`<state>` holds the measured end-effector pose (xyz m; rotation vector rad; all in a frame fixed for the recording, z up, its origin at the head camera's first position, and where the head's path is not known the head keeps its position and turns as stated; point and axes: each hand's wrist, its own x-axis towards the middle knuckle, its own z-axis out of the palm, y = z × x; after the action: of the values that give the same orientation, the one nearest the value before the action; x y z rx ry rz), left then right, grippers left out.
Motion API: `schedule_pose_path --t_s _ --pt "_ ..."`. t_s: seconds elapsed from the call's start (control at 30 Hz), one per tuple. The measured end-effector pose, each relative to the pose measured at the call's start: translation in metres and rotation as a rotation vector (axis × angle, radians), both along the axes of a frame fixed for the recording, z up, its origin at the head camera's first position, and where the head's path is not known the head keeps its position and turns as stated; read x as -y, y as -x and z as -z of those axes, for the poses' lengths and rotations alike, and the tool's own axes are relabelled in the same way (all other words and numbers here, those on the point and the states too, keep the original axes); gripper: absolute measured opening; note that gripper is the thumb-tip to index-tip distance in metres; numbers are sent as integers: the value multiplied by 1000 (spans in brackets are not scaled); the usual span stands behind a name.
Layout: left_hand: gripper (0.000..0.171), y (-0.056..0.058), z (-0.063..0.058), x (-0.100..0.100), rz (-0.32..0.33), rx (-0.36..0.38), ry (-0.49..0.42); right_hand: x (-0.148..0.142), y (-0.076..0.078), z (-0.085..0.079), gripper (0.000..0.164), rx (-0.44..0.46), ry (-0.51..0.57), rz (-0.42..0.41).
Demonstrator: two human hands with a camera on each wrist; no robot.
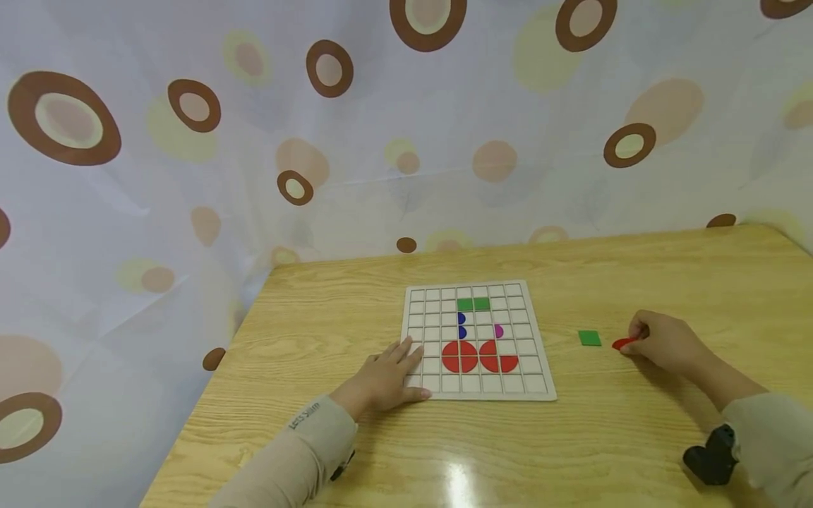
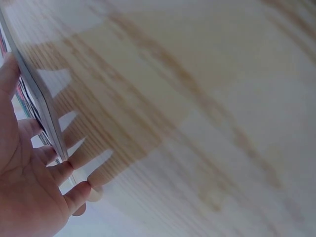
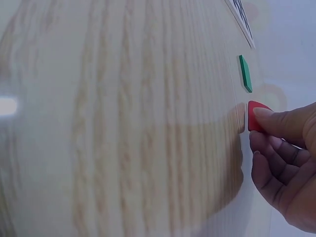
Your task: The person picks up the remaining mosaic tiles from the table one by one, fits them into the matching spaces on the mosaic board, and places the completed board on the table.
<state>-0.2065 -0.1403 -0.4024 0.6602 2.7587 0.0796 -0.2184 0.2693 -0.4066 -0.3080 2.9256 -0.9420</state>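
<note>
A white grid board [image 1: 444,387] lies on the wooden table. My left hand [image 1: 387,374] rests spread on its lower left corner; in the left wrist view, the fingers [image 2: 61,173] lie along the board's edge. To the right, my right hand [image 1: 667,342] pinches a red quarter-circle piece [image 3: 256,118] between thumb and fingers, just above the table. Beside it lies a green square piece [image 1: 589,338]. On the board sit a full red circle [image 1: 459,357] of quarter pieces, a three-quarter red circle [image 1: 489,353], green squares [image 1: 473,304], blue half-circles [image 1: 462,325] and a magenta half-circle [image 1: 498,331].
The table [image 1: 330,303] has a light wood grain and reaches back to a pale curtain [image 1: 381,141] printed with circles. More of the curtain hangs along the left side. A black device [image 1: 711,457] is strapped at the right wrist.
</note>
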Motion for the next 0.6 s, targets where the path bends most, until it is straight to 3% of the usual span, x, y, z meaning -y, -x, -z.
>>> schedule_pose_path --t_s 0.6 --pt "75 0 -2 -1 4 3 -5 16 -4 -6 13 0 53 -31"
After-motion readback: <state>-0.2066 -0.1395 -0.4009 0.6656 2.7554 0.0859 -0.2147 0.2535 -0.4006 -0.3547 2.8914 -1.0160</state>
